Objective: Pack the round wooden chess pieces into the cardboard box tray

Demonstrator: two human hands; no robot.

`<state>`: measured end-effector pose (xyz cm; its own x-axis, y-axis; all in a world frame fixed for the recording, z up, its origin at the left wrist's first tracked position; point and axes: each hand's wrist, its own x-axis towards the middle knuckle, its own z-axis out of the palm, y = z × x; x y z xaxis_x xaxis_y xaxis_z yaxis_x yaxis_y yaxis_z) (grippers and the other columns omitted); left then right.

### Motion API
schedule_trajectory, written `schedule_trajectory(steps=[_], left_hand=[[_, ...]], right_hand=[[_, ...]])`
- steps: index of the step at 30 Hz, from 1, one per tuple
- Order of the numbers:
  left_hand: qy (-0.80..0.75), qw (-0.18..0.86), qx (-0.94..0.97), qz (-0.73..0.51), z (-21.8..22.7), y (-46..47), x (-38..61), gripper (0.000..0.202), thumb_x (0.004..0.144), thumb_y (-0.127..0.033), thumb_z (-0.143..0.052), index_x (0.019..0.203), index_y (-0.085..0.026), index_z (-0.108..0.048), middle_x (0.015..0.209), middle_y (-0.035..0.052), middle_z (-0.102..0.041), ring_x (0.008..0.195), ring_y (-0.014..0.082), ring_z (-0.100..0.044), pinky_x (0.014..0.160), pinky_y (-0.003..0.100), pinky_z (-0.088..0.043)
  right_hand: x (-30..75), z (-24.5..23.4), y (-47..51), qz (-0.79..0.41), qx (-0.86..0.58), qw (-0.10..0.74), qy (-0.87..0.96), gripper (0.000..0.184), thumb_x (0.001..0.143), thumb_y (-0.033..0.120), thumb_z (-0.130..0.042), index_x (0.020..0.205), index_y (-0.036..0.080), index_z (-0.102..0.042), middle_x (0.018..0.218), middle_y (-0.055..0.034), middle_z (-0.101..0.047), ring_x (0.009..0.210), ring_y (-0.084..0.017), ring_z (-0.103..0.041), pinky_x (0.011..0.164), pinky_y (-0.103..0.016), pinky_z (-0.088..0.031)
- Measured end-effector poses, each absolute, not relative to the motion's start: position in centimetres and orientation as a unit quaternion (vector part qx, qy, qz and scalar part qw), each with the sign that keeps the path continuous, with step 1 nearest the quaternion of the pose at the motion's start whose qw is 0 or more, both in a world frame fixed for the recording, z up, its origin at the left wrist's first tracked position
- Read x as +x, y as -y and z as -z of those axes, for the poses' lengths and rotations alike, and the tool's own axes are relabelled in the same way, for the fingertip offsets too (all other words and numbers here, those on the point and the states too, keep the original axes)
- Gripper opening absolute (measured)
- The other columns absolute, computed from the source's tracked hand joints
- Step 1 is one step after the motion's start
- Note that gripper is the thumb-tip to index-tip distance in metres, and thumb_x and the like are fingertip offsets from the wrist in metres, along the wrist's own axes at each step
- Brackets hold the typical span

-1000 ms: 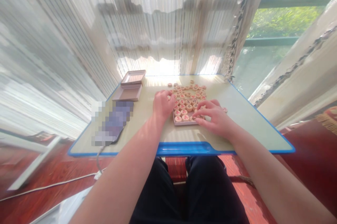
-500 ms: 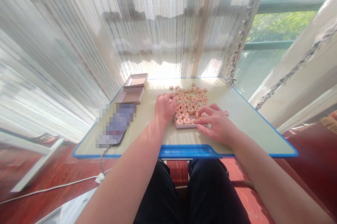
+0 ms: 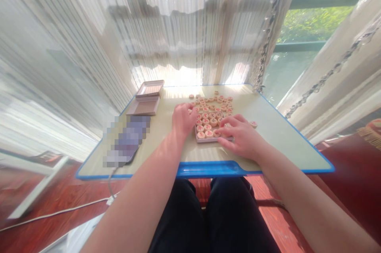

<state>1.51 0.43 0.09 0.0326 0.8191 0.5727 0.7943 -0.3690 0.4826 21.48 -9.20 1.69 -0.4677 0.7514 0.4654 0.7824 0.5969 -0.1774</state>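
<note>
Round wooden Chinese chess pieces with red or dark characters lie in rows in a shallow box on the table. My right hand reaches over the box's right side, with its thumb and forefinger at a piece in the front row; the hand covers the box's right part. At the box's left edge is my left hand, its fingers curled together around a pale piece that shows only partly. More loose pieces are spread just behind the box.
Two shallow box parts lie at the table's back left. Nearer me is a blurred-out phone with a cable attached. A single piece lies right of my right hand. The pale table has a blue rim; curtains hang behind it.
My right forefinger has come down toward the front-row piece, closer to the thumb. My left hand stays at the box's left edge. The whole view has shifted slightly.
</note>
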Motion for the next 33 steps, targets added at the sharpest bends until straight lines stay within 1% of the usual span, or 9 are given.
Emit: schedule_trajectory(steps=[12,20,28,30,33], left_hand=[[-0.561,0.021,0.721,-0.407,-0.19,-0.41,1.64,0.022,0.08,-0.026,-0.048,0.079,-0.017,-0.069,0.088,0.0079,-0.071,0.092,0.0235,-0.061,0.087,0.033,-0.045],[-0.56,0.02,0.721,-0.408,-0.14,-0.4,1.63,0.023,0.08,-0.026,-0.048,0.08,-0.017,-0.069,0.088,0.0085,-0.071,0.091,0.0231,-0.062,0.087,0.032,-0.045],[-0.568,0.027,0.715,-0.407,0.0,-0.53,1.7,0.023,0.08,-0.027,-0.048,0.079,-0.018,-0.068,0.087,0.0084,-0.071,0.092,0.0233,-0.061,0.087,0.032,-0.045],[-0.574,0.026,0.701,-0.422,-0.11,-0.51,1.64,0.021,0.079,-0.024,-0.048,0.081,-0.017,-0.067,0.088,0.0085,-0.07,0.093,0.0233,-0.06,0.088,0.033,-0.045],[-0.594,0.028,0.644,-0.482,-0.35,-0.7,1.18,0.025,0.075,-0.012,-0.043,0.088,-0.016,-0.064,0.089,0.0081,-0.068,0.092,0.0219,-0.059,0.089,0.033,-0.045]], right_hand=[[21.65,-1.76,9.28,0.024,-0.443,0.258,0.858,0.019,0.08,0.034,-0.059,0.089,0.026,-0.074,0.101,-0.0072,-0.062,0.093,-0.024,-0.048,0.087,-0.041,-0.042],[21.66,-1.93,9.43,0.01,-0.436,0.274,0.857,0.015,0.079,0.029,-0.06,0.082,0.026,-0.074,0.098,-0.0063,-0.062,0.092,-0.023,-0.049,0.084,-0.039,-0.043],[21.54,-1.89,9.44,0.008,-0.431,0.277,0.858,0.014,0.079,0.027,-0.06,0.081,0.024,-0.073,0.094,-0.0069,-0.06,0.09,-0.022,-0.048,0.082,-0.038,-0.043],[21.55,-1.86,9.45,0.007,-0.43,0.279,0.858,0.013,0.078,0.026,-0.06,0.08,0.024,-0.073,0.094,-0.0068,-0.06,0.09,-0.022,-0.049,0.082,-0.038,-0.043],[21.67,-1.77,9.37,0.007,-0.426,0.285,0.859,0.013,0.079,0.025,-0.06,0.082,0.025,-0.073,0.093,-0.0068,-0.06,0.089,-0.021,-0.049,0.081,-0.038,-0.044]])
